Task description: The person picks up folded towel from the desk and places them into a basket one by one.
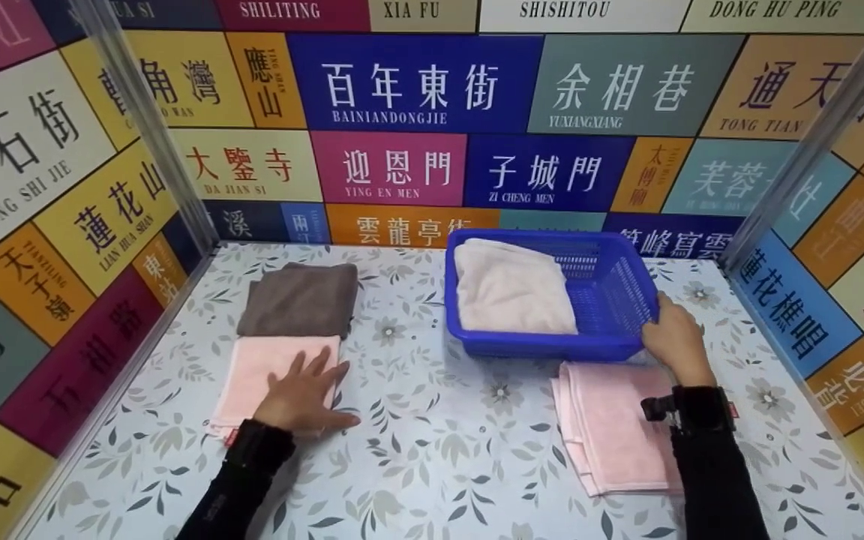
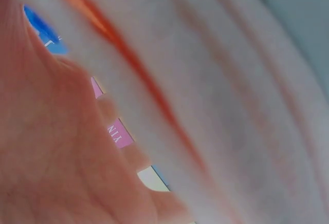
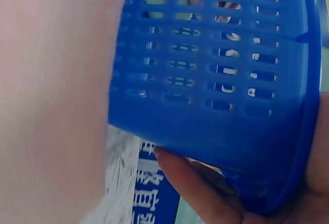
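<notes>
A flowered tabletop [image 1: 432, 450] with a blue basket [image 1: 552, 347] right of centre.
A folded pink cloth [image 1: 612, 435] lies at lower right, a second pink cloth [image 1: 252, 382] at centre left; a white cloth [image 1: 514, 292] sits in the basket's left part, and a grey cloth [image 1: 301, 300] lies above the second pink one. The left hand [image 1: 304, 397] spreads its fingers over the second pink cloth, gripping nothing; the right hand [image 1: 676, 337] curls round the basket's right end.

Left hand [image 1: 301, 397], fingers [image 1: 317, 363] splayed wide, right hand [image 1: 676, 341] gripping, fingers curled, forearms [image 1: 231, 480] extended forward
</notes>
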A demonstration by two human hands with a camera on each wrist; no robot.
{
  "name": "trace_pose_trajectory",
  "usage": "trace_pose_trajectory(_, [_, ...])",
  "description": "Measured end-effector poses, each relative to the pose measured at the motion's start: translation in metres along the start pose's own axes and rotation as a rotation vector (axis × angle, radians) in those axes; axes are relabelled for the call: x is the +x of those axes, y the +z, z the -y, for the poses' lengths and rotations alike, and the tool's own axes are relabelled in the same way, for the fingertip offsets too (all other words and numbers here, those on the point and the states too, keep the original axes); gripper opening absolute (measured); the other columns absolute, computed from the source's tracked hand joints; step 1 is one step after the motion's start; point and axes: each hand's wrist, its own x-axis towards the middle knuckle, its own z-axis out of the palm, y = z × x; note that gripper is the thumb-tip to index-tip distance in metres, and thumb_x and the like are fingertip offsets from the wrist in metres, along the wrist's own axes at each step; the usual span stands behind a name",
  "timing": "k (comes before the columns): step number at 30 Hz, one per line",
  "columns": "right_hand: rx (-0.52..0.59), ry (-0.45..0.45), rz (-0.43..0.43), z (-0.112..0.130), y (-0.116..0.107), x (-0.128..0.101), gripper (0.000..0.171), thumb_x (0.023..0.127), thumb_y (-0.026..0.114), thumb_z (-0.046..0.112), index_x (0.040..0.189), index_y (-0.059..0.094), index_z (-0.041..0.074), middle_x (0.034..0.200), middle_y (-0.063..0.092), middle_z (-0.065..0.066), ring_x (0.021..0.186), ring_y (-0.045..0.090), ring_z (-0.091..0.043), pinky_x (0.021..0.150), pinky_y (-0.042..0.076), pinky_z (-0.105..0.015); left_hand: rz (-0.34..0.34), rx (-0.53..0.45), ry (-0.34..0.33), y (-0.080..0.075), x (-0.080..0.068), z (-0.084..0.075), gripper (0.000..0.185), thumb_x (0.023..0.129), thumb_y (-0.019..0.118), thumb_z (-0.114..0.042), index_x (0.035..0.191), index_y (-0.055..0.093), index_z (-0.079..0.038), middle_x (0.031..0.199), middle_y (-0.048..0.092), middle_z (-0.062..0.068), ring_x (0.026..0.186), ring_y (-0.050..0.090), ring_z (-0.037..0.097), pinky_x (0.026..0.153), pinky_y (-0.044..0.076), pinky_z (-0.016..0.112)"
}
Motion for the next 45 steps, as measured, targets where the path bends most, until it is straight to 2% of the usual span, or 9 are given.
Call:
trace_pose_trajectory(5, [0.03, -0.086, -0.002, 0.027, 0.016, -0.004, 0.059, 0.093, 0.045, 0.003, 0.147, 0.038, -0.018, 0.126, 0.055, -0.046, 0.117, 0.054, -0.063, 0.102, 0.042, -0.073, -0.008, 0.009, 0.012, 0.0, 0.001, 0.001, 0.101, 0.078, 0.075, -0.071, 0.161, 0.04, -0.025, 0.173, 0.017, 0.012, 0.157, 0.01, 0.05, 0.11, 0.009, 0.087])
trace_pose_trajectory(8, [0.049, -0.1, 0.021, 0.042, 0.024, -0.006, 0.059, 0.095, 0.045, 0.003, 0.149, 0.036, -0.018, 0.13, 0.053, -0.046, 0.121, 0.053, -0.062, 0.106, 0.041, -0.071, -0.015, 0.017, 0.019, 0.0, 0.001, 0.001, 0.1, 0.079, 0.074, -0.071, 0.161, 0.04, -0.025, 0.173, 0.017, 0.012, 0.157, 0.011, 0.051, 0.109, 0.01, 0.088])
trace_pose_trajectory(11, [0.051, -0.102, 0.048, 0.055, 0.032, -0.009, 0.064, 0.097, 0.045, 0.005, 0.153, 0.026, -0.02, 0.141, 0.044, -0.048, 0.131, 0.045, -0.062, 0.114, 0.035, -0.068, -0.017, 0.018, 0.018, 0.001, 0.001, 0.001, 0.101, 0.078, 0.074, -0.072, 0.161, 0.04, -0.025, 0.173, 0.017, 0.012, 0.157, 0.011, 0.051, 0.109, 0.01, 0.088])
trace_pose_trajectory(14, [0.057, -0.108, 0.055, 0.064, 0.037, -0.01, 0.064, 0.097, 0.045, 0.005, 0.153, 0.024, -0.02, 0.145, 0.04, -0.048, 0.135, 0.042, -0.061, 0.117, 0.032, -0.066, -0.014, 0.017, 0.013, 0.001, 0.001, 0.0, 0.102, 0.078, 0.074, -0.073, 0.161, 0.039, -0.025, 0.173, 0.017, 0.012, 0.157, 0.01, 0.05, 0.109, 0.009, 0.087])
trace_pose_trajectory(23, [0.083, -0.133, 0.044, 0.076, 0.05, -0.013, 0.064, 0.101, 0.048, 0.009, 0.154, 0.025, -0.019, 0.139, 0.047, -0.047, 0.128, 0.05, -0.061, 0.113, 0.038, -0.067, -0.006, 0.034, 0.011, 0.001, 0.002, 0.0, 0.102, 0.078, 0.073, -0.075, 0.161, 0.039, -0.025, 0.173, 0.017, 0.012, 0.157, 0.011, 0.05, 0.11, 0.01, 0.087])
trace_pose_trajectory(31, [0.107, -0.16, 0.066, 0.086, 0.06, -0.016, 0.065, 0.105, 0.05, 0.017, 0.157, 0.024, -0.013, 0.152, 0.041, -0.04, 0.139, 0.043, -0.056, 0.12, 0.032, -0.062, -0.008, 0.039, 0.009, 0.001, 0.002, 0.001, 0.101, 0.078, 0.073, -0.074, 0.161, 0.04, -0.026, 0.173, 0.018, 0.012, 0.157, 0.011, 0.05, 0.11, 0.011, 0.087])
trace_pose_trajectory(39, [0.119, -0.194, 0.062, 0.093, 0.065, -0.019, 0.063, 0.107, 0.05, 0.021, 0.156, 0.029, -0.013, 0.149, 0.047, -0.037, 0.137, 0.048, -0.053, 0.117, 0.037, -0.061, -0.022, 0.042, 0.031, 0.002, 0.001, 0.001, 0.101, 0.078, 0.074, -0.073, 0.16, 0.041, -0.026, 0.172, 0.021, 0.014, 0.156, 0.014, 0.052, 0.107, 0.015, 0.089])
trace_pose_trajectory(45, [0.137, -0.202, 0.08, 0.098, 0.067, -0.021, 0.062, 0.108, 0.049, 0.022, 0.157, 0.029, -0.011, 0.154, 0.043, -0.035, 0.141, 0.045, -0.051, 0.119, 0.034, -0.061, -0.026, 0.051, 0.028, 0.002, 0.002, 0.002, 0.101, 0.078, 0.073, -0.074, 0.16, 0.04, -0.026, 0.172, 0.02, 0.014, 0.156, 0.014, 0.052, 0.108, 0.015, 0.088])
